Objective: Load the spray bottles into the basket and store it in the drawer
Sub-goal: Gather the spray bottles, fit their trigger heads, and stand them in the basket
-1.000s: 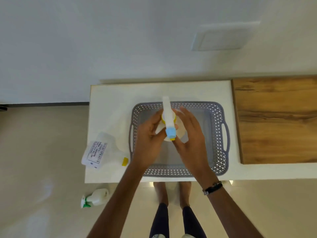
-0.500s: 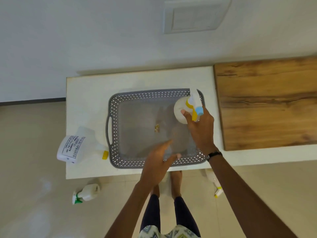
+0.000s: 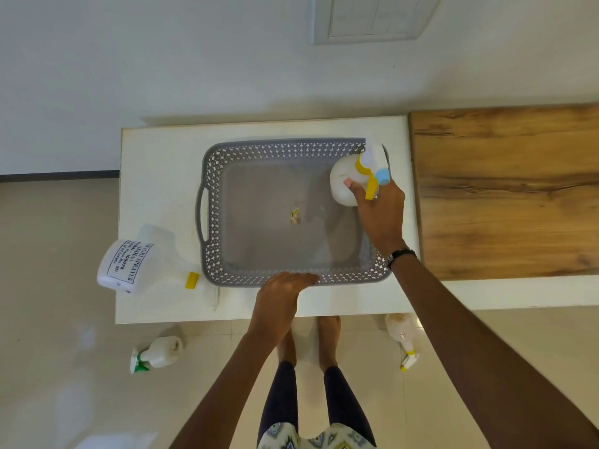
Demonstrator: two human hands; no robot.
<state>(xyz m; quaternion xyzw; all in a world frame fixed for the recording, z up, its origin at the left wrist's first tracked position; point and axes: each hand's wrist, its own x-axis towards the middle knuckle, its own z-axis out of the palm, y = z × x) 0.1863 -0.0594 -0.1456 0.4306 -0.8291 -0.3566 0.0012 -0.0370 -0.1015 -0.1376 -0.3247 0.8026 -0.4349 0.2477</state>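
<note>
A grey perforated basket (image 3: 285,150) sits on a white table (image 3: 155,163). My right hand (image 3: 381,212) grips a white spray bottle with a yellow collar and blue nozzle (image 3: 348,176), upright in the basket's far right corner. My left hand (image 3: 282,296) rests flat at the basket's near rim, fingers loosely extended, holding nothing. A large white labelled bottle with a yellow cap (image 3: 136,257) lies on the table's left edge. Two more spray bottles lie on the floor: a green-nozzled one (image 3: 155,353) at the left and a yellow-nozzled one (image 3: 402,338) at the right.
A wooden top (image 3: 505,189) adjoins the table on the right. A small scrap (image 3: 295,217) lies on the basket floor. The white wall runs behind the table, with a panel (image 3: 369,17) on it. My bare feet (image 3: 327,335) stand on the tiled floor below the table's near edge.
My right hand carried the spray bottle from the basket's middle to its far right corner. My left hand let go of it and dropped to the basket's near rim.
</note>
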